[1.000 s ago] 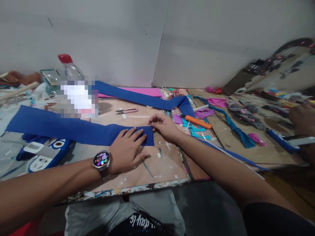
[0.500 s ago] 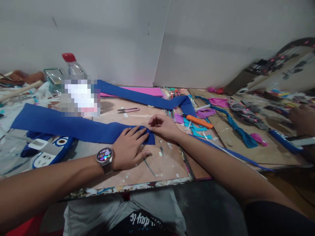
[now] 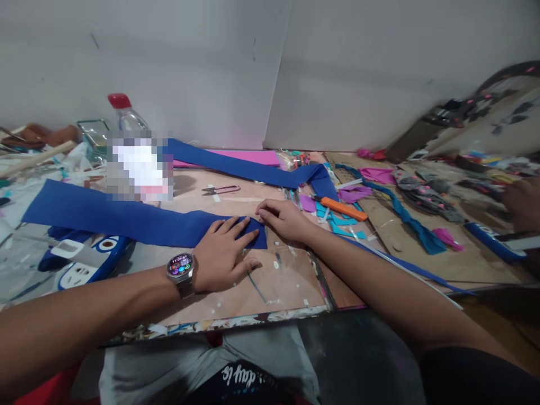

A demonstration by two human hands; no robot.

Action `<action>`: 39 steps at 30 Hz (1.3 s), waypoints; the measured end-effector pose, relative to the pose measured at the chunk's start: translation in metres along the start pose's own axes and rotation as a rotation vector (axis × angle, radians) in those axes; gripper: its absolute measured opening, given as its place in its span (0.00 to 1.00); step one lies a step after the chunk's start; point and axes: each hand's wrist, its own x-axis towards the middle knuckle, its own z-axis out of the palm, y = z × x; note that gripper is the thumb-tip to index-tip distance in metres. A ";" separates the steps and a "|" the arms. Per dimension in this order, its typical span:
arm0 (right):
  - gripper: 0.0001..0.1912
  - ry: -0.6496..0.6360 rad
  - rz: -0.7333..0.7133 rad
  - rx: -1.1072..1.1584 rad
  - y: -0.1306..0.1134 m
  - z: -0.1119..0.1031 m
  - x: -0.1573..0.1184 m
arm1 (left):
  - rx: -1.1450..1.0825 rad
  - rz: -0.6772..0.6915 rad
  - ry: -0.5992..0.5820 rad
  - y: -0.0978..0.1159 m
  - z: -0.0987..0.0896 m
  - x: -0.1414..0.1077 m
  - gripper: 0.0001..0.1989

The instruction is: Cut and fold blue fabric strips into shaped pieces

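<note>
A long blue fabric strip (image 3: pixel 122 215) lies across the left of the table, its right end under my left hand (image 3: pixel 219 253). That hand is flat on the cloth with fingers spread and the thumb out on the tabletop; a watch (image 3: pixel 180 266) is on its wrist. My right hand (image 3: pixel 284 219) is at the strip's far right corner, fingers bent and fingertips drawn together. Whether cloth or something small is between them, I cannot make out. Beyond the hands lie thread snips (image 3: pixel 221 190) and a second blue strip (image 3: pixel 236 169).
An orange cutter (image 3: pixel 342 208) rests on scraps to the right, near a twisted teal strip (image 3: pixel 407 222). Blue-and-white power strips (image 3: pixel 95 264) lie at both sides. A red-capped bottle (image 3: pixel 126 112) stands at the back. Another person's hand (image 3: pixel 523 202) shows at the far right.
My right hand's fingertips have drawn closer together at the strip's corner. My left hand stays pressed on the cloth. The whole view has shifted very slightly.
</note>
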 end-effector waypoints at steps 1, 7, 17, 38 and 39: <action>0.09 0.000 0.005 0.053 0.001 0.001 0.000 | -0.001 0.001 0.001 0.000 0.000 0.000 0.36; 0.19 -0.043 -0.065 0.206 0.007 0.006 -0.001 | -0.007 0.009 0.005 0.000 0.000 0.000 0.36; 0.16 -0.049 -0.077 0.191 0.012 0.009 0.001 | 0.011 -0.003 0.015 0.000 0.001 0.000 0.36; 0.16 -0.037 -0.138 -0.122 0.008 -0.008 0.001 | 0.021 0.014 0.028 0.000 0.000 -0.001 0.34; 0.15 -0.038 -0.138 -0.122 0.008 -0.008 0.001 | 0.022 0.014 0.025 0.000 0.000 -0.001 0.34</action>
